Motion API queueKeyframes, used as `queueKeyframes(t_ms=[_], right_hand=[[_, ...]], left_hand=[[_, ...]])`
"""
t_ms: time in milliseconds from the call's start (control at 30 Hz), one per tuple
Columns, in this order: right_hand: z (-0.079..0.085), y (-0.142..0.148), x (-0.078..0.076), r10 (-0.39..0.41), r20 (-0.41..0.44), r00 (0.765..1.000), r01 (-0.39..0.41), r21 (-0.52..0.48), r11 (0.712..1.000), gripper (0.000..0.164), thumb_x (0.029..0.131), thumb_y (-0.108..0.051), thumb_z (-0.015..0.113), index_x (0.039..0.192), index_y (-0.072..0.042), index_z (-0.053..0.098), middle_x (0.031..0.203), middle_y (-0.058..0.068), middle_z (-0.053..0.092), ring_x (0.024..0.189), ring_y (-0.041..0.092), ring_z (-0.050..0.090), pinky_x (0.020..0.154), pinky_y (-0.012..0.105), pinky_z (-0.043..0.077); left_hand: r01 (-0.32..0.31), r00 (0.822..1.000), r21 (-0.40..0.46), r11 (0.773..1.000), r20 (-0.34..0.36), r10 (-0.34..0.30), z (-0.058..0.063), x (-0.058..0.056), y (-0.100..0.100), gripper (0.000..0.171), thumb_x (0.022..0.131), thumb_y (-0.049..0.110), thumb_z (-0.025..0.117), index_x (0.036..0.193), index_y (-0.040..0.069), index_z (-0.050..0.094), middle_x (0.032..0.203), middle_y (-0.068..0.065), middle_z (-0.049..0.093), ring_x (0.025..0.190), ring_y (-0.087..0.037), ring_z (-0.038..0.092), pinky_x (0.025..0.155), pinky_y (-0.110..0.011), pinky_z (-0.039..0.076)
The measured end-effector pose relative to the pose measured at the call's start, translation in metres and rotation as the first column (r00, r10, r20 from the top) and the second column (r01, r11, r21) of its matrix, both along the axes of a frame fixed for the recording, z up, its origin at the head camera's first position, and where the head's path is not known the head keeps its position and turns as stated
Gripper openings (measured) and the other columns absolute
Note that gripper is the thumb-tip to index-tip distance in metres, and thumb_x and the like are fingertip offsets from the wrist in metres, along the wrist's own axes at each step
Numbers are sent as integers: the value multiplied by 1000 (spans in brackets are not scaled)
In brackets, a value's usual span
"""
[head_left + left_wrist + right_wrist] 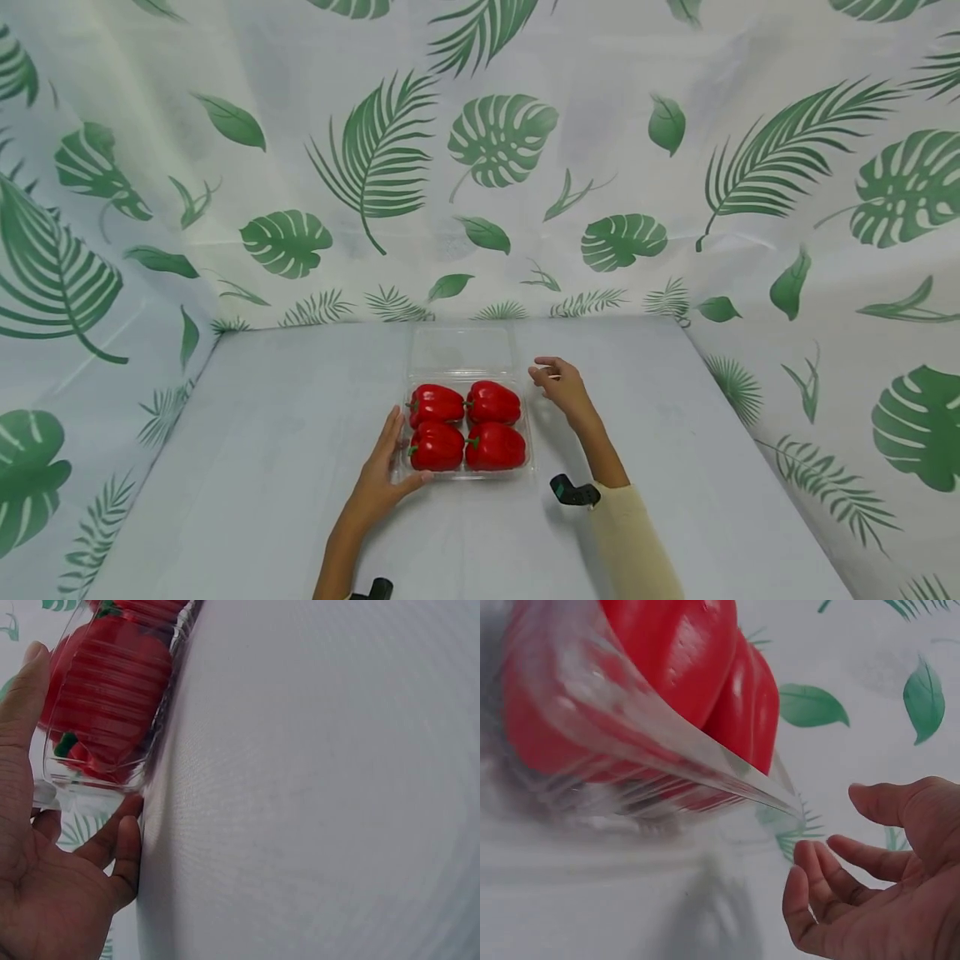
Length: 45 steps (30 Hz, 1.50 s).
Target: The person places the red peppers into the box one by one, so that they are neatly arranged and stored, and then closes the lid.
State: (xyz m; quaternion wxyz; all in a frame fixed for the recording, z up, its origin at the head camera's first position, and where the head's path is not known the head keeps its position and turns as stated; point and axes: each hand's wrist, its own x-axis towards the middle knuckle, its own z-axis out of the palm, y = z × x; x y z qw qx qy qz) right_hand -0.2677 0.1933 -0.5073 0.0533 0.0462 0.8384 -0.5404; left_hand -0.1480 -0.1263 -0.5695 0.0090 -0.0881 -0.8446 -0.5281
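A clear plastic clamshell container point(531, 467) lies with its transparent lid point(461, 348) folded back on the far side. Inside sit several red bell peppers point(495, 446) with green stems, in two rows. My left hand point(380, 479) holds the container's near left corner, thumb along the front wall and fingers against the left side. In the left wrist view, a pepper point(112, 682) shows through the ribbed wall beside the thumb. My right hand point(561, 385) hovers off the far right corner, fingers loosely bent around nothing. The right wrist view shows its fingertips near the container's clear edge point(757, 787).
A white-covered table point(285, 417) lies under the container. Behind and at both sides hangs a white cloth point(555, 275) printed with green leaves. Black wrist devices point(575, 490) are strapped on both arms, and a pale yellow sleeve point(633, 542) covers the right forearm.
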Motion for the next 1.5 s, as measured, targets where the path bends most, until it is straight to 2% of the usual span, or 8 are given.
queueKeyframes(t_ms=[167, 267, 433, 667, 800, 1000, 1267, 1500], right_hand=[[-4, -5, -19, 52, 126, 991, -40, -98, 994, 49, 100, -28, 56, 140, 0, 47, 138, 22, 54, 124, 36, 57, 100, 47, 51], [-8, -8, -26, 62, 159, 985, -39, -142, 989, 46, 100, -24, 56, 138, 0, 50, 138, 22, 55, 124, 35, 57, 102, 47, 50], [-12, -12, -34, 20, 201, 979, 19, -191, 981, 42, 98, -22, 58, 136, -3, 53, 132, 20, 59, 117, 31, 60, 103, 45, 51], [-11, -13, -40, -13, 221, 975, 65, -228, 971, 41, 98, -21, 58, 136, -5, 54, 124, 20, 62, 103, 24, 61, 85, 30, 56], [-11, -12, -41, -28, 239, 971, 86, -239, 967, 39, 97, -18, 59, 134, -8, 54, 126, 20, 61, 103, 25, 61, 87, 31, 56], [-8, -12, -40, -21, 194, 981, 69, -243, 968, 40, 95, -13, 59, 134, -8, 50, 124, 19, 62, 106, 26, 61, 95, 38, 54], [-6, -9, -37, -32, 129, 991, 61, -225, 972, 29, 93, -9, 61, 122, -8, 54, 100, 7, 66, 107, 33, 62, 100, 46, 52], [-4, -7, -30, 7, 55, 998, 1, -157, 988, 23, 93, -10, 64, 114, -8, 55, 104, 11, 65, 105, 34, 62, 97, 47, 54]], left_hand=[[-6, 1000, 3, 1000, 6, 6, 0, 0, -1, 102, 78, 40, 81, 157, 18, 20, 165, 2, 12, 147, -34, 28, 111, -48, 35], [-10, 1000, -4, 1000, 4, 10, 0, 0, 0, 102, 77, 40, 81, 157, 18, 20, 165, 1, 13, 147, -34, 29, 111, -48, 36], [-9, 1000, -13, 1000, -3, 9, -1, 0, 1, 102, 78, 43, 80, 157, 19, 20, 165, 0, 13, 145, -35, 31, 110, -48, 37], [-12, 1000, -8, 1000, 0, 12, 1, -1, 2, 102, 78, 44, 79, 157, 19, 20, 165, 2, 13, 147, -33, 27, 110, -48, 36], [-7, 1000, -6, 1000, 5, 7, 0, -1, 1, 103, 78, 43, 79, 157, 20, 19, 165, 1, 12, 148, -33, 26, 111, -48, 36], [-9, 1000, -9, 1000, 6, 9, 0, 0, 0, 102, 78, 43, 79, 157, 21, 19, 165, 0, 13, 146, -35, 30, 110, -49, 37], [-11, 999, -16, 1000, 30, 11, 4, 0, 1, 103, 77, 42, 80, 158, 23, 18, 165, 3, 12, 147, -33, 29, 112, -48, 36], [-4, 1000, -10, 1000, 21, 4, 5, 2, 0, 102, 78, 39, 80, 157, 19, 19, 165, 1, 12, 145, -35, 31, 112, -49, 36]])
